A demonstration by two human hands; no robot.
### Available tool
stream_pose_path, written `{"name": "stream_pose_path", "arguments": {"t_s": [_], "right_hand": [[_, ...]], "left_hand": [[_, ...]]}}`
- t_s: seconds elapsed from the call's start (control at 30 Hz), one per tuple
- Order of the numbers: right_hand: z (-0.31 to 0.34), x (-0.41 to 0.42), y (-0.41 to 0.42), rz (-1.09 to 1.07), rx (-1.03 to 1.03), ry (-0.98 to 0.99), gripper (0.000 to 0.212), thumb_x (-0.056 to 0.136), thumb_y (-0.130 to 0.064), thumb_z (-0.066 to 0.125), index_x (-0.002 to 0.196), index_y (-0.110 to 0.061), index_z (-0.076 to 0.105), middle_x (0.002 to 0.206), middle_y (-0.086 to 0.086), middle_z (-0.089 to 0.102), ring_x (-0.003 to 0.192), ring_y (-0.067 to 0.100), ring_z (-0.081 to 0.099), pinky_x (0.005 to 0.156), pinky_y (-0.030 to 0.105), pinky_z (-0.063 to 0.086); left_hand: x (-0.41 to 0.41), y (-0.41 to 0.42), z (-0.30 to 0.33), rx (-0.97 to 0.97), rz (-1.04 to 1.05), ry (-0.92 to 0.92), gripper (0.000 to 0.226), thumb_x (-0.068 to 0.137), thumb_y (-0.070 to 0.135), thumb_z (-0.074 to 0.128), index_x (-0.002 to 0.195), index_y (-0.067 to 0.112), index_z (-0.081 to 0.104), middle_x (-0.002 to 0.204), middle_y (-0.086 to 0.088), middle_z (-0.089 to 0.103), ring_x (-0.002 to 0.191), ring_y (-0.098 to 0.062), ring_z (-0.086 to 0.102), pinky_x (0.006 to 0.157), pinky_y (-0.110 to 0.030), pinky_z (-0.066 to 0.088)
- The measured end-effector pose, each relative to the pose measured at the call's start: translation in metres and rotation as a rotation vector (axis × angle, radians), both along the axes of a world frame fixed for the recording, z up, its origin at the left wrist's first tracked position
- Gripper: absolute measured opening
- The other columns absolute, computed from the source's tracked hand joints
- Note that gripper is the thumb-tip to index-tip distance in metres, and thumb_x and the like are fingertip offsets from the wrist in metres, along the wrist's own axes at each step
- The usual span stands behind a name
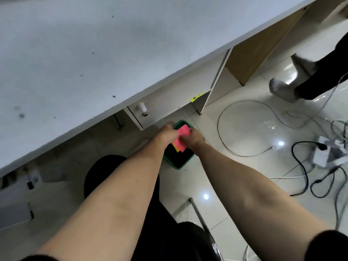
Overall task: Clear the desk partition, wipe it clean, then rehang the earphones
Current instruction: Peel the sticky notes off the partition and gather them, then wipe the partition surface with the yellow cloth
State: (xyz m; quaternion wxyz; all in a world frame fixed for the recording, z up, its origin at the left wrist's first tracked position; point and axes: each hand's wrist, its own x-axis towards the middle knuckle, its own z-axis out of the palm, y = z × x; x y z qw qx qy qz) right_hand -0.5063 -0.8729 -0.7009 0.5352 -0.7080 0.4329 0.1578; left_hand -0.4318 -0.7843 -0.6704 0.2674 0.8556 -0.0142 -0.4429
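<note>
Both hands, left (166,133) and right (194,137), are pinching pink notes (181,137) over the green bin (178,164) under the desk (75,53). Looks like clearing stage; wiping, earphone rehang pending. Partition, earphones not visible.

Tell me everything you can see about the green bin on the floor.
The green bin looks like a small plastic waste basket, roughly rectangular with rounded corners and a dark inside. It stands on the pale tiled floor just below the desk edge. The left hand and right hand hold pink and yellow paper notes right above its opening and hide much of its rim. Whether anything lies inside cannot be told.
</note>
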Motion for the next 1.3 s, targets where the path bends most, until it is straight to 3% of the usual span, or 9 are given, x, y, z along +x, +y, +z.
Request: {"name": "stream_pose_path", "arguments": {"t_s": [0.23,0.33,0.6,0.8,0.87,0.93,1.0,1.1,1.3], "right_hand": [[-0.036,0.011,-0.003,0.081,-0.113,0.15,0.044,0.093,-0.052,0.058,0.108,-0.011,0.062,0.104,0.012,0.069,0.099,0.031,0.065,0.084,0.035,0.049],[-0.034,0.014,-0.002,0.142,-0.148,0.198,0.048,0.091,-0.034,0.064,0.129,-0.006,0.055,0.122,0.013,0.064,0.114,0.032,0.061,0.095,0.037,0.047],[0.017,0.029,0.004,0.251,-0.211,0.158,0.031,0.094,-0.016,0.054,0.12,-0.003,0.063,0.118,0.016,0.067,0.11,0.033,0.063,0.083,0.033,0.049],[0.089,0.028,0.019,0.335,-0.355,0.069,0.035,0.093,-0.017,0.051,0.121,-0.002,0.064,0.128,0.018,0.063,0.118,0.033,0.059,0.086,0.03,0.047],[0.117,0.023,0.028,0.322,-0.382,0.022,0.03,0.092,-0.019,0.052,0.113,-0.002,0.066,0.123,0.018,0.065,0.114,0.033,0.061,0.078,0.028,0.044],[0.146,0.015,0.038,0.311,-0.414,-0.027,0.025,0.093,-0.022,0.055,0.105,-0.003,0.066,0.118,0.018,0.066,0.11,0.033,0.062,0.074,0.027,0.042],[0.174,0.004,0.046,0.248,-0.45,-0.079,0.015,0.09,-0.019,0.054,0.095,-0.007,0.061,0.111,0.017,0.064,0.101,0.032,0.062,0.07,0.029,0.041],[0.216,-0.013,0.055,0.067,-0.483,-0.178,0.025,0.092,-0.019,0.05,0.114,-0.008,0.054,0.114,0.014,0.058,0.105,0.034,0.059,0.075,0.033,0.043],[0.284,-0.044,0.072,-0.157,-0.659,-0.415,0.029,0.095,-0.026,0.045,0.12,-0.012,0.049,0.113,0.012,0.064,0.103,0.034,0.061,0.082,0.039,0.048]], "left_hand": [[0.014,-0.001,-0.056,0.051,-0.028,0.132,0.033,0.081,0.018,0.051,0.109,0.009,0.065,0.099,-0.014,0.069,0.09,-0.032,0.066,0.09,-0.046,0.055],[0.015,0.002,-0.05,0.052,-0.032,0.125,0.033,0.079,0.017,0.05,0.106,0.009,0.066,0.101,-0.016,0.069,0.091,-0.033,0.067,0.089,-0.048,0.056],[0.017,0.012,0.018,0.041,-0.04,-0.038,0.035,0.093,0.014,0.05,0.123,0.0,0.061,0.119,-0.018,0.064,0.11,-0.036,0.061,0.093,-0.037,0.05],[0.004,0.033,0.093,0.036,-0.068,-0.203,0.027,0.089,0.015,0.047,0.105,0.003,0.065,0.115,-0.016,0.065,0.097,-0.029,0.061,0.077,-0.031,0.048],[-0.005,0.042,0.122,0.007,-0.061,-0.244,0.035,0.089,0.017,0.049,0.121,0.007,0.062,0.113,-0.015,0.066,0.091,-0.026,0.062,0.07,-0.029,0.048],[-0.015,0.054,0.147,-0.003,-0.066,-0.274,0.066,0.09,0.019,0.051,0.151,0.01,0.029,0.111,-0.014,0.065,0.081,-0.024,0.062,0.056,-0.027,0.042],[-0.021,0.064,0.169,-0.003,-0.12,-0.335,0.052,0.09,0.021,0.051,0.139,0.003,0.045,0.109,-0.015,0.064,0.076,-0.022,0.059,0.051,-0.026,0.035],[-0.036,0.078,0.209,-0.011,-0.122,-0.399,0.017,0.092,0.022,0.05,0.095,0.007,0.057,0.091,-0.007,0.056,0.075,-0.019,0.053,0.06,-0.025,0.044],[-0.06,0.097,0.271,-0.156,-0.122,-0.425,0.042,0.088,0.036,0.057,0.12,0.008,0.058,0.11,-0.009,0.065,0.092,-0.025,0.066,0.085,-0.039,0.058]]}}
